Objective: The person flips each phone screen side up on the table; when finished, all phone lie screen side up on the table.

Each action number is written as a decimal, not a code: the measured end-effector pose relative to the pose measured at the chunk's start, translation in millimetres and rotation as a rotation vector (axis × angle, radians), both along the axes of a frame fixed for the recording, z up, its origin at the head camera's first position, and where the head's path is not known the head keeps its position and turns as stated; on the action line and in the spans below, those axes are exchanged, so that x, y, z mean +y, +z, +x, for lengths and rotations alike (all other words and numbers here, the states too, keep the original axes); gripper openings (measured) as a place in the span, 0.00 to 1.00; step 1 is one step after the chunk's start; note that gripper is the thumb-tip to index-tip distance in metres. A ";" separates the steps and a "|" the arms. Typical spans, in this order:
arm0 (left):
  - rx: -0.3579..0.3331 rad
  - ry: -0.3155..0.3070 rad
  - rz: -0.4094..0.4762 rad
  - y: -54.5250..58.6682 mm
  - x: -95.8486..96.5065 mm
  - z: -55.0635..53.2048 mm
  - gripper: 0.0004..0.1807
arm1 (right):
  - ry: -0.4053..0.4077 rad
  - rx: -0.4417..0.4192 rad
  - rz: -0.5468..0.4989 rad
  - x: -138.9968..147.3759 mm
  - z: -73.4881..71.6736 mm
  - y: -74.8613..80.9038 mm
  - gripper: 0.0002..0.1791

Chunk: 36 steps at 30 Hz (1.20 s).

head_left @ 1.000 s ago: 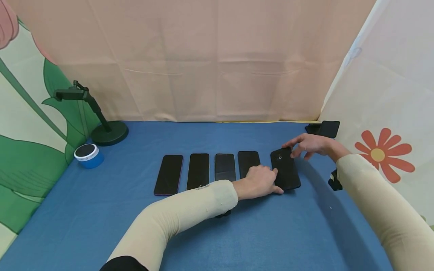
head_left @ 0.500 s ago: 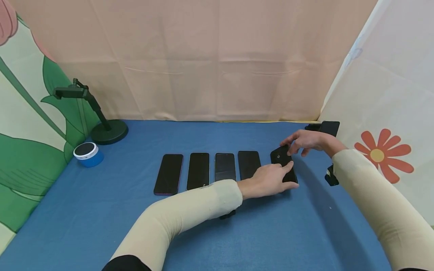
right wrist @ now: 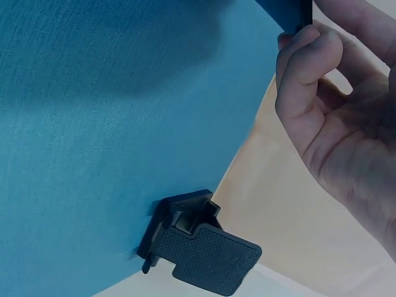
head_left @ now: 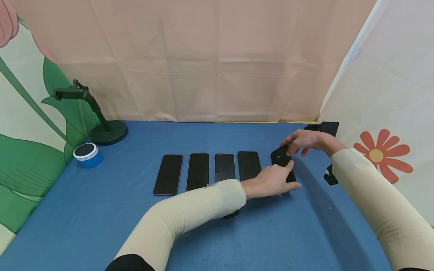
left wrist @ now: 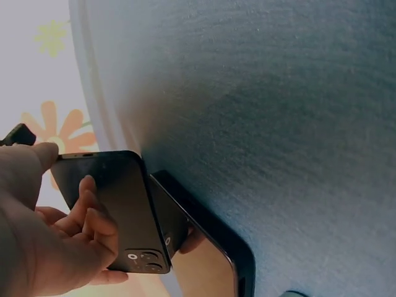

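Observation:
A black smartphone [head_left: 280, 157] with its back and camera cluster facing up is at the right end of a row on the blue table. In the left wrist view the smartphone [left wrist: 124, 192] is tilted, one long edge close to the neighbouring phone [left wrist: 207, 260]. My left hand [head_left: 272, 180] grips its near end, thumb at the bottom edge and fingers against the back. At the far end my right hand [head_left: 306, 141] pinches the upper edge with thumb and fingers. Only a dark corner of that phone [right wrist: 291, 13] shows in the right wrist view.
Several dark phones, including one at the left end [head_left: 168, 175], lie in a row left of the held one. A black folding stand [right wrist: 207, 247] sits at the back right. A dark green stand [head_left: 109, 132] and blue-white tub [head_left: 89, 155] are at the left.
My left hand has moved right across the phone's lower end, its fingers now over the back. The phone appears narrower and more tilted. My right hand has moved slightly up and left with it.

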<state>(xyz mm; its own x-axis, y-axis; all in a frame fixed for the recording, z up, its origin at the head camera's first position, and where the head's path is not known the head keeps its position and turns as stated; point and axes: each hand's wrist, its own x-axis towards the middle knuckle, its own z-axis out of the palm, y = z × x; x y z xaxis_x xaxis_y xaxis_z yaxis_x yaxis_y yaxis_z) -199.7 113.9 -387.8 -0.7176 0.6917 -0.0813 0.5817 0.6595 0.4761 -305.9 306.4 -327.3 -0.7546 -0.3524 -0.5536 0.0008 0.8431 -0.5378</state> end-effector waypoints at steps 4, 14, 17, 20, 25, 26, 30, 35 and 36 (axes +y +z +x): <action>-0.070 -0.003 0.020 1.3 0.1 1.9 0.42 | -0.026 0.024 -0.017 3.7 3.7 -4.1 0.33; -0.114 0.015 0.064 7.9 -5.2 3.5 0.41 | -0.112 0.067 -0.197 11.6 11.7 -14.0 0.35; -0.142 0.079 0.057 15.0 -7.4 4.7 0.41 | -0.159 0.061 -0.246 12.5 12.2 -14.7 0.35; -0.163 0.142 0.036 19.3 -10.2 3.2 0.40 | -0.175 0.069 -0.268 13.6 12.2 -16.9 0.35; -0.214 0.235 0.054 16.1 -18.9 -3.9 0.38 | -0.189 0.089 -0.277 16.6 13.2 -24.1 0.35; -0.232 0.256 0.074 14.6 -21.0 -5.4 0.38 | -0.196 0.091 -0.278 17.1 13.8 -25.9 0.35; -0.313 0.323 0.198 9.1 -27.8 -9.6 0.35 | -0.229 0.082 -0.278 19.4 16.7 -33.2 0.34; -0.484 0.399 0.407 6.1 -35.5 -12.2 0.34 | -0.243 0.046 -0.255 18.7 19.5 -39.0 0.34; -0.521 0.415 0.448 5.9 -36.9 -12.0 0.34 | -0.246 0.036 -0.255 17.8 19.9 -40.3 0.34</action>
